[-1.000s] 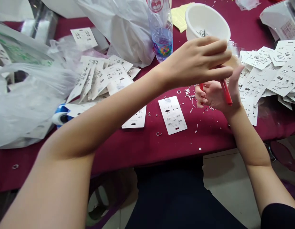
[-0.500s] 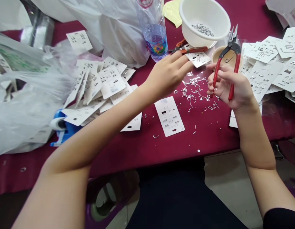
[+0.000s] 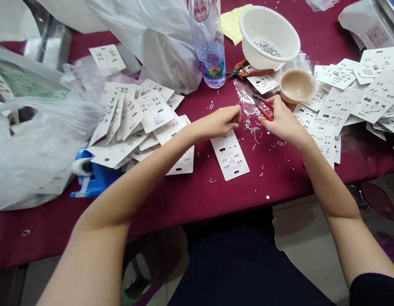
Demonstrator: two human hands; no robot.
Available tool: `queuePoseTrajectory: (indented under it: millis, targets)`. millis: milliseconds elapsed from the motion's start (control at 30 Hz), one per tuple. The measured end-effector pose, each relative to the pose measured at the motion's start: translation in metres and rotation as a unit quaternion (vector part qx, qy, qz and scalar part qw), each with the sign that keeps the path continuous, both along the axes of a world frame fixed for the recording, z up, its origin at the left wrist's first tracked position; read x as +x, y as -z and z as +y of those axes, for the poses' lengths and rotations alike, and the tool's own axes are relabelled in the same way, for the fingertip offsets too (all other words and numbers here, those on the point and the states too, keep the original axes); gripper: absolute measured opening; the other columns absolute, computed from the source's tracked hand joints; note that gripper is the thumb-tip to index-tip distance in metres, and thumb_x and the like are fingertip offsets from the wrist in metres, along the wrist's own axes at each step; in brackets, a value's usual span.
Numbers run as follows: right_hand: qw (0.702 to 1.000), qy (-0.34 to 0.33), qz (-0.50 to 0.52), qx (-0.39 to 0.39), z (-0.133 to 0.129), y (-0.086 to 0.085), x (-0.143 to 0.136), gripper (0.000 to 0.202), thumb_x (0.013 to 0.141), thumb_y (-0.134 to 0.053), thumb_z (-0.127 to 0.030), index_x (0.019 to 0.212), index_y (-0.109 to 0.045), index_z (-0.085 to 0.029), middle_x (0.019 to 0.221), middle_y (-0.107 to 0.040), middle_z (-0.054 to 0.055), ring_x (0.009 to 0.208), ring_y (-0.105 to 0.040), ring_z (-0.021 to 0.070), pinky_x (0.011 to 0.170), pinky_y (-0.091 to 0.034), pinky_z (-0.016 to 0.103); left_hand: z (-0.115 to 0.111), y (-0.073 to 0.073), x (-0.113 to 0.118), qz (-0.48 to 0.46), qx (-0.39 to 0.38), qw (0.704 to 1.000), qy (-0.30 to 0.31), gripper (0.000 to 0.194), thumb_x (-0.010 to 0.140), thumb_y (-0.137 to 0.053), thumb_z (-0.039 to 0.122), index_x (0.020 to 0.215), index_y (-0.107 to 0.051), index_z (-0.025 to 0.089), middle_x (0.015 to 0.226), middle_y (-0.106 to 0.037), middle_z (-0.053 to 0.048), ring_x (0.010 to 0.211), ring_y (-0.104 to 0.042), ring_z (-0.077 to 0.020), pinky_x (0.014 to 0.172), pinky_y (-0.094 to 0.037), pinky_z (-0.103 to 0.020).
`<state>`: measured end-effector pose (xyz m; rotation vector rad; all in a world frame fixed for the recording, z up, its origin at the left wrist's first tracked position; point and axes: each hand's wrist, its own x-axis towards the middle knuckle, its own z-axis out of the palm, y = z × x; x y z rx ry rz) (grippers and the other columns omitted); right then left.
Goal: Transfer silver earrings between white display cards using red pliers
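My right hand (image 3: 281, 117) is closed round the red-handled pliers (image 3: 267, 111), whose dark jaws point up and left over small metal pieces (image 3: 256, 127) scattered on the table. My left hand (image 3: 224, 121) hangs just above the top end of a white earring card (image 3: 231, 158), its fingers curled together; whether something small is pinched in them cannot be made out. Behind the hands, orange-handled pliers (image 3: 254, 73) lie across another small card (image 3: 263, 85).
A white bowl (image 3: 269, 27) with metal bits and a beige bowl (image 3: 298, 86) stand behind. Card piles lie left (image 3: 154, 111) and right (image 3: 335, 102). A bottle (image 3: 211, 59), plastic bags (image 3: 40, 140) and a blue tape dispenser (image 3: 96, 176) are at the left.
My left hand has come away from the orange-handled pliers, down towards the card. My right hand has moved left and turned over, bringing the red-handled pliers down from upright, with their handles closer together.
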<state>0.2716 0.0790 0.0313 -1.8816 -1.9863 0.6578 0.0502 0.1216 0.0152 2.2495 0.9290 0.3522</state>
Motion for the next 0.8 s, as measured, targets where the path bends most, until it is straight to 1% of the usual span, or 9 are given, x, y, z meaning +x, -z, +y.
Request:
queuePoseTrajectory:
  millis: [100,167,333,433,500,533,633,700,800]
  targets:
    - [0.985,-0.033,-0.162,0.042,0.006,-0.003,-0.017,0.055,0.089,-0.066,-0.033,0.133,-0.049,-0.005,0.129,-0.053,0.023,0.122,-0.054,0.0424,0.103,-0.045,0.061,-0.021,-0.008,-0.017,-0.141,-0.052,0.988,-0.037,0.007,0.084,-0.06,0.017,0.09,-0.062,0.018,0.087,-0.064,-0.003,0.078,-0.058,-0.0127,0.075,-0.047,-0.028]
    - [0.974,-0.048,-0.216,0.055,0.014,-0.003,-0.028,0.062,0.09,-0.067,-0.036,0.137,-0.048,-0.001,0.133,-0.051,0.026,0.128,-0.049,0.0461,0.107,-0.041,0.063,-0.036,-0.014,-0.029,-0.197,-0.096,0.973,-0.066,0.007,0.084,-0.063,0.023,0.086,-0.065,0.017,0.086,-0.066,-0.003,0.078,-0.059,-0.012,0.075,-0.048,-0.027]
    - [0.966,-0.089,-0.231,0.07,0.039,0.01,-0.05,0.075,0.088,-0.069,-0.042,0.146,-0.043,0.0,0.142,-0.046,0.027,0.138,-0.039,0.046,0.117,-0.032,0.06,-0.064,-0.019,-0.051,-0.257,-0.18,0.938,-0.149,0.018,0.079,-0.073,0.033,0.084,-0.07,0.015,0.082,-0.069,-0.003,0.077,-0.063,-0.0121,0.074,-0.051,-0.026]
    - [0.967,-0.098,-0.224,0.074,0.037,0.014,-0.053,0.081,0.089,-0.067,-0.043,0.152,-0.036,-0.004,0.149,-0.041,0.026,0.144,-0.032,0.0437,0.122,-0.025,0.058,-0.075,-0.016,-0.06,-0.29,-0.164,0.922,-0.194,0.018,0.079,-0.075,0.033,0.086,-0.068,0.017,0.084,-0.07,-0.002,0.08,-0.066,-0.0129,0.076,-0.053,-0.027]
    - [0.968,-0.086,-0.215,0.095,0.022,0.009,-0.045,0.076,0.093,-0.061,-0.041,0.155,-0.033,-0.007,0.154,-0.038,0.022,0.148,-0.027,0.041,0.124,-0.021,0.057,-0.082,-0.013,-0.066,-0.307,-0.127,0.915,-0.229,0.016,0.079,-0.075,0.031,0.084,-0.066,0.019,0.084,-0.069,-0.002,0.081,-0.067,-0.0136,0.077,-0.055,-0.027]
    - [0.969,-0.072,-0.207,0.115,0.009,0.005,-0.037,0.071,0.095,-0.055,-0.041,0.155,-0.033,-0.009,0.155,-0.037,0.021,0.148,-0.027,0.0393,0.124,-0.021,0.056,-0.086,-0.013,-0.07,-0.312,-0.112,0.911,-0.245,0.015,0.079,-0.076,0.03,0.083,-0.065,0.02,0.083,-0.068,-0.001,0.081,-0.067,-0.014,0.077,-0.056,-0.028]
    - [0.971,0.012,-0.18,0.158,-0.042,-0.008,0.002,0.059,0.096,-0.05,-0.04,0.149,-0.041,-0.014,0.142,-0.05,0.018,0.136,-0.042,0.0353,0.119,-0.031,0.056,-0.098,-0.012,-0.082,-0.308,-0.111,0.902,-0.281,0.017,0.078,-0.078,0.03,0.081,-0.064,0.021,0.082,-0.068,-0.001,0.079,-0.069,-0.0157,0.078,-0.06,-0.031]
    - [0.962,0.121,-0.184,0.158,-0.078,-0.01,0.034,0.052,0.093,-0.052,-0.039,0.137,-0.05,-0.011,0.13,-0.055,0.019,0.125,-0.049,0.035,0.116,-0.034,0.055,-0.105,-0.012,-0.088,-0.296,-0.128,0.899,-0.296,0.018,0.078,-0.078,0.031,0.082,-0.063,0.021,0.082,-0.07,-0.002,0.079,-0.07,-0.0165,0.079,-0.062,-0.032]
    - [0.937,0.285,-0.178,0.092,-0.118,0.0,0.074,0.054,0.084,-0.06,-0.042,0.125,-0.052,-0.008,0.128,-0.054,0.024,0.126,-0.046,0.0423,0.112,-0.034,0.061,-0.112,-0.009,-0.089,-0.291,-0.142,0.899,-0.294,0.017,0.08,-0.076,0.032,0.083,-0.063,0.021,0.085,-0.072,-0.003,0.082,-0.071,-0.017,0.08,-0.062,-0.032]
